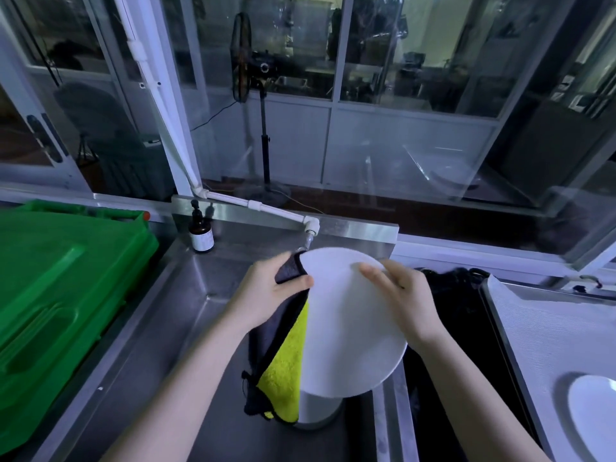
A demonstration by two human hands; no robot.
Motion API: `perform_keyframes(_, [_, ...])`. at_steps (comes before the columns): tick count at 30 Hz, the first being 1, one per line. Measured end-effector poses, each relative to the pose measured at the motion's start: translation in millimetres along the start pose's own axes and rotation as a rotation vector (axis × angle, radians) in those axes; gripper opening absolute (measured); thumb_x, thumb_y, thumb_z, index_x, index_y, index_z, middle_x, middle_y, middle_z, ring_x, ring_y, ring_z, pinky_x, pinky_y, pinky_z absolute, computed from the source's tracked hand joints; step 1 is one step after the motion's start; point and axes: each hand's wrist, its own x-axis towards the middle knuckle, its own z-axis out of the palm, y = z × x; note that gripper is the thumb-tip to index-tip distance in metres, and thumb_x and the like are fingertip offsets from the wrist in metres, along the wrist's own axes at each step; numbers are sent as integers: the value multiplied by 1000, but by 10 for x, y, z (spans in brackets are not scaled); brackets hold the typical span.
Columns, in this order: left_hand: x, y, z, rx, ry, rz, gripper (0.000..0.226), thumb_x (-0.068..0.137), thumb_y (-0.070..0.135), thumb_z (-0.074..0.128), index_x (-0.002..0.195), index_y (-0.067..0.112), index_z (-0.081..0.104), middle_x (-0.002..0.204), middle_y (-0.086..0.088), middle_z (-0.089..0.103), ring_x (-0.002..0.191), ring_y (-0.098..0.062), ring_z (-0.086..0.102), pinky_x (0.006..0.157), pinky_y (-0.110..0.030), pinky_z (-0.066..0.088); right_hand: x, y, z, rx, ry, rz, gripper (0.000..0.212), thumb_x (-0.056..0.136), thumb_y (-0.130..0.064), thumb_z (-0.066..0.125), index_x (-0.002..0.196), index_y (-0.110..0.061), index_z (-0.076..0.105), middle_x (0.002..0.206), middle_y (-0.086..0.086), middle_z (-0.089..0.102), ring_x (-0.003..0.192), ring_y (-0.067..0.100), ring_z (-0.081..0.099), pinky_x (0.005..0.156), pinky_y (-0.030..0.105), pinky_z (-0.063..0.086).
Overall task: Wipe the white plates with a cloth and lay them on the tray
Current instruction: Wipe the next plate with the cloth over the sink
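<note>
- My left hand [266,288] has the cloth [286,355] pinched hard, thumb on top, fingers curled behind, right at the left rim of the white plate [350,321].
- The cloth is grey on one face and bright yellow on the other, and it hangs down from my grip along the plate's left edge, over the sink [150,328].
- My right hand [400,295] grips the plate at its upper right rim, with the fingers spread across the face (the thumb is out of sight behind it).
- So the plate is up in the air between both hands, tilted towards me, above the middle of the bench and just below the tap [308,243].
- Under the plate sits a white round shape [316,411] in the sink; it is half hidden, so I cannot tell what it is.
- At the right edge of the bench lies the tray [533,328], pale and flat, with a second plate [593,418] on its near part, well apart from the one I hold.
- Between sink and tray there is a dark strip [450,321], too dim to read.
- A brown pump bottle [201,233] stands upright at the far left corner of the sink.
- A green plastic bin [50,295] fills the left edge of the bench.
</note>
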Motion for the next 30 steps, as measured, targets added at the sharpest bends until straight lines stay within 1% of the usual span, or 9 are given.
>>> perform_keyframes(6, [-184,-148,184,-167,402,-202,7,86,19,74,89,23,70,90,15,75,87,4,67,68,-6,45,-215,162,240,456,284,346,43,86,-46,66,83,-3,61,69,0,49,67,16,43,63,32,35])
perform_keyframes(9, [-192,-202,157,-156,491,-240,7,86,20,74,82,19,69,81,16,74,75,8,65,62,-6,44,-245,172,236,419,131,310,33,85,-49,64,87,-15,67,75,-3,61,72,16,53,66,34,40])
perform_keyframes(13, [-87,-154,-14,25,320,-162,20,82,23,78,84,6,68,84,-6,74,75,-9,61,71,-30,46,21,38,-86,260,-177,123,21,83,-42,77,94,-24,71,83,-1,75,72,11,67,63,23,49])
perform_keyframes(15, [-35,-39,26,132,113,-80,23,75,32,80,84,13,71,84,-12,72,76,-16,59,73,-38,47,135,-72,-67,-7,-307,-29,18,90,-35,72,89,-18,71,78,-4,70,69,4,60,65,19,45])
perform_keyframes(18, [-8,89,143,154,-66,-25,18,70,41,80,76,26,71,69,-6,61,68,-10,48,66,-34,38,121,-149,95,-274,-364,-211,37,96,-33,64,78,0,63,65,0,47,61,6,39,61,25,33])
perform_keyframes(21, [-41,91,126,139,-9,-56,53,67,54,73,83,3,66,73,-12,63,73,-12,48,68,-37,40,47,-85,35,-197,-236,-236,41,96,-33,63,71,-1,59,62,6,46,61,6,36,59,30,33])
perform_keyframes(24, [-125,15,111,50,264,-115,37,82,35,76,87,-1,64,89,-21,69,76,-12,53,70,-33,44,-27,-25,-21,60,33,-46,40,97,-35,62,60,-20,54,57,-11,40,59,6,34,53,25,28])
perform_keyframes(26, [-181,-17,125,-22,388,-166,33,87,26,73,88,-5,61,87,-21,68,76,-12,53,66,-26,39,-63,-19,7,132,128,48,41,98,-35,61,66,-10,56,60,-10,40,59,8,34,54,25,27])
perform_keyframes(30, [-162,13,56,-4,240,-112,8,84,19,77,89,18,71,87,8,76,82,0,66,72,-16,47,-57,-88,-37,-54,-28,-70,50,97,-33,61,62,-9,35,58,-9,27,55,7,25,51,24,21])
